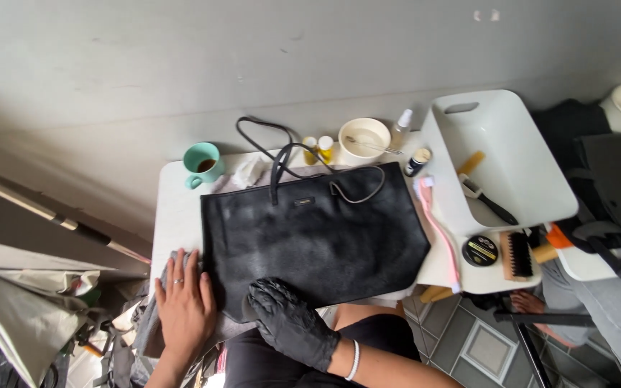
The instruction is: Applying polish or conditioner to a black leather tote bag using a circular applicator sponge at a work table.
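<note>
A black leather bag [318,237] lies flat on the white table [174,215]. The bare left hand [185,305] rests open, fingers spread, on a grey cloth [154,316] beside it; the black-gloved right hand [289,323] presses the bag's near edge, gripping nothing.

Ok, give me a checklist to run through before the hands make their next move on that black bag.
1. Black leather tote bag lying flat on the white table: ok.
2. Bare left hand flat beside the bag's edge, on a grey cloth: ok.
3. Black-gloved right hand on the bag's near edge: ok.
4. Whether that hand holds anything: cannot tell.
5. Mint green mug upright, holding dark liquid, close to the bag's corner: not ok.
6. Bag handles clear of the white bowl: ok.
</note>
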